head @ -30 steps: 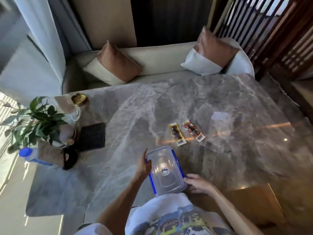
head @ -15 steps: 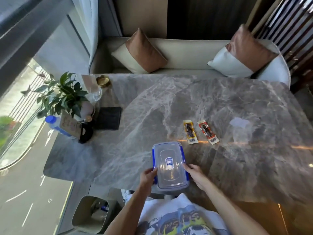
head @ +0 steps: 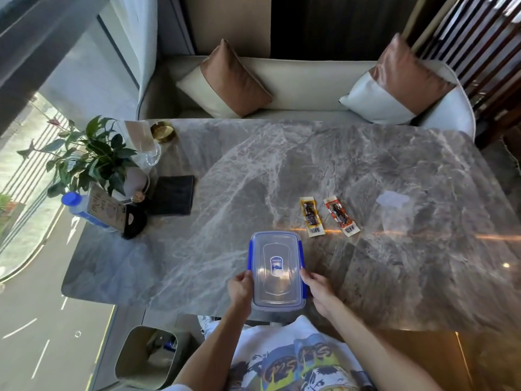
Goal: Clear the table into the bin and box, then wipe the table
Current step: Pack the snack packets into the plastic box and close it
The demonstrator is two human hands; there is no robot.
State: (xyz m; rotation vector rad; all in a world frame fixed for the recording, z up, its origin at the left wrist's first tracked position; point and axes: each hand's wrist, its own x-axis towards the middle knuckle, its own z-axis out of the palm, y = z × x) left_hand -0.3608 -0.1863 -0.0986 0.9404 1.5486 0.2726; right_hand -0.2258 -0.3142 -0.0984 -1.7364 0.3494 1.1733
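Observation:
A clear plastic box (head: 276, 270) with a lid and blue side clips rests on the grey marble table (head: 366, 170) at its near edge. My left hand (head: 241, 289) grips the box's left side and my right hand (head: 318, 289) grips its right side. Beyond the box lie two snack packets, a yellow one (head: 311, 216) and a red one (head: 341, 215), side by side. A small white scrap of paper (head: 392, 199) lies further right. On the floor at the lower left stands a metal bin (head: 146, 356) with some rubbish inside.
At the table's left end stand a potted plant (head: 93, 156), a blue-capped bottle (head: 81, 207), a card sign (head: 105, 210), a glass (head: 150, 153), a gold dish (head: 163, 131) and a black cloth (head: 172, 194). A cushioned bench (head: 304, 88) runs behind the table.
The view swung left and down, bringing the bin into sight. My left hand slid down the box's side and both hands now hold it squarely by its sides.

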